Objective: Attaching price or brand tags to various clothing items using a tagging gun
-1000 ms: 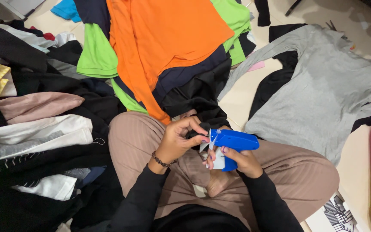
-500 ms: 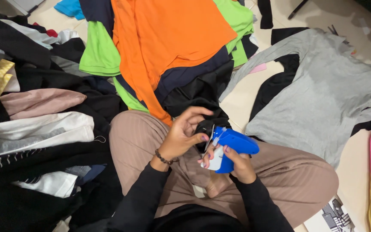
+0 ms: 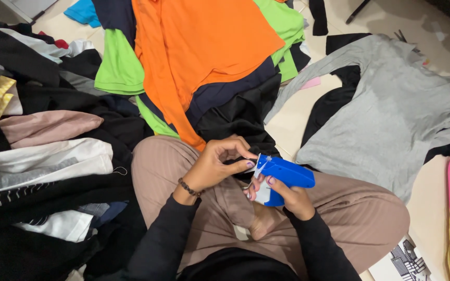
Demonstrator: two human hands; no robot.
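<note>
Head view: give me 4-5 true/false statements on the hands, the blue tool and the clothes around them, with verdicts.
1. The right hand holds a blue tagging gun. True.
2. The left hand lies flat on the floor. False: it is raised over the lap, fingertips pinched at the gun's front tip.
3. An orange shirt lies on top of the pile ahead of the knees. True.
4. The grey long-sleeved top is folded on the person's lap. False: it is spread out on the floor to the right.
5. The left wrist wears a beaded bracelet. True.
</note>
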